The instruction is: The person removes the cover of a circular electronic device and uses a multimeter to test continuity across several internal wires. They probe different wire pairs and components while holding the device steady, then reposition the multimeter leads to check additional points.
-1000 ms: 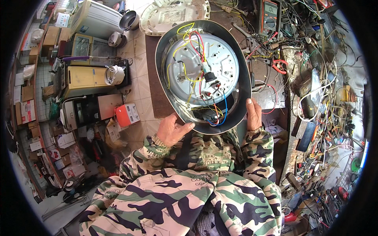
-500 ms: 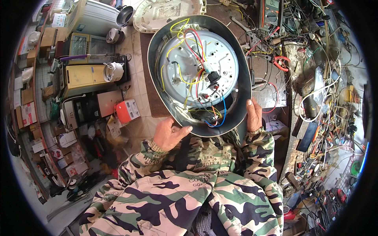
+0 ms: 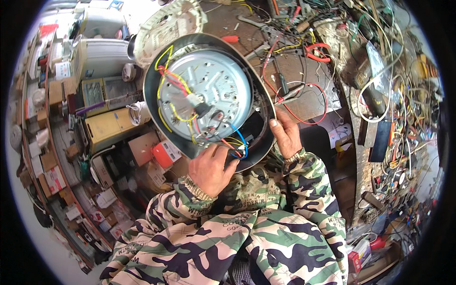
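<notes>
An oval dark housing (image 3: 151, 94), which looks like an upturned rice cooker body, is held tilted in front of me. Inside sits a round silvery metal pan (image 3: 228, 80) with yellow, red and black wires over it. A black connector (image 3: 202, 110) lies on the pan, and a blue wire (image 3: 241, 134) loops near the close rim. My right hand (image 3: 287, 135) grips the right rim, thumb on top. My left hand (image 3: 209, 171) reaches over the near rim, its fingers curled in among the wires beside the blue one; what they pinch is hidden.
A cream plastic base cover (image 3: 166, 31) lies beyond the housing. On the brown bench lie red-handled pliers (image 3: 317, 52) and a red test lead (image 3: 325, 102). Tangled cables and tools crowd the right side. Appliances and boxes line the left, with an orange-red box (image 3: 164, 154) among them.
The housing has shifted left and turned in my hands. My left hand has moved from the outer rim to the wires inside it. My right hand still grips the right rim.
</notes>
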A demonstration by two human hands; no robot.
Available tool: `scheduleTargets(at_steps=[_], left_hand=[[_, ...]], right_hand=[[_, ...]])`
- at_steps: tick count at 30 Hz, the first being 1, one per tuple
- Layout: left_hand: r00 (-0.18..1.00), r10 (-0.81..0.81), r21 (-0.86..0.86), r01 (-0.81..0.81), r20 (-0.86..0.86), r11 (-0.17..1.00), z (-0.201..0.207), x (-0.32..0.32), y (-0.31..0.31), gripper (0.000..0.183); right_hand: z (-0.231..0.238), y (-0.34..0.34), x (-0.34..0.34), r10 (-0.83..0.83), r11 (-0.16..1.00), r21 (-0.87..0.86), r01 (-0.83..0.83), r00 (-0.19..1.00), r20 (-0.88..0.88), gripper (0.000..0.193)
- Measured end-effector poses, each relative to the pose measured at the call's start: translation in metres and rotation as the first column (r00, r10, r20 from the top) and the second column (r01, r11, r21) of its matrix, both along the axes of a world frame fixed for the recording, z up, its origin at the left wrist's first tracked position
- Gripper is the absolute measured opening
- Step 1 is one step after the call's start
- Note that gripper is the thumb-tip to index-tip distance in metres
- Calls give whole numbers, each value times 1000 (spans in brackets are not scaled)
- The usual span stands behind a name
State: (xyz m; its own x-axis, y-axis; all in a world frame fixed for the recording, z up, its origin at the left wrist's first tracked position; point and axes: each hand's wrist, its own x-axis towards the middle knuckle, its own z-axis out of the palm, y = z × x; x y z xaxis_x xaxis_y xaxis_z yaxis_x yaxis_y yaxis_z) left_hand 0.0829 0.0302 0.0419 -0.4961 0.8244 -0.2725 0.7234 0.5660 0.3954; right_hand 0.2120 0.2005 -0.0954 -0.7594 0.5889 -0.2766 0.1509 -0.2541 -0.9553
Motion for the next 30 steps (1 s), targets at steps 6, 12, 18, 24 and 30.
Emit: scheduleTargets(at_steps=[6, 12, 18, 24, 30], left_hand=[[994, -101, -200, 92, -39, 975, -28, 7, 2, 41], [999, -40, -381, 45, 22, 923, -34, -4, 9, 29], [993, -111, -409, 113, 29, 905, -35, -6, 11, 28], [992, -110, -439, 124, 58, 890, -33, -6, 12, 31], [994, -92, -387, 107, 55, 916, -31, -4, 10, 34]], right_hand=[[1, 4, 1, 1, 997, 80, -1, 1000, -3, 59], [1, 7, 1, 11, 995, 100, -12, 1000, 5, 62], [4, 8, 0, 14, 1000, 21, -14, 1000, 7, 62], [2, 11, 1, 48, 999, 21, -48, 999, 4, 63], [7, 14, 3, 61, 998, 13, -61, 998, -6, 63]])
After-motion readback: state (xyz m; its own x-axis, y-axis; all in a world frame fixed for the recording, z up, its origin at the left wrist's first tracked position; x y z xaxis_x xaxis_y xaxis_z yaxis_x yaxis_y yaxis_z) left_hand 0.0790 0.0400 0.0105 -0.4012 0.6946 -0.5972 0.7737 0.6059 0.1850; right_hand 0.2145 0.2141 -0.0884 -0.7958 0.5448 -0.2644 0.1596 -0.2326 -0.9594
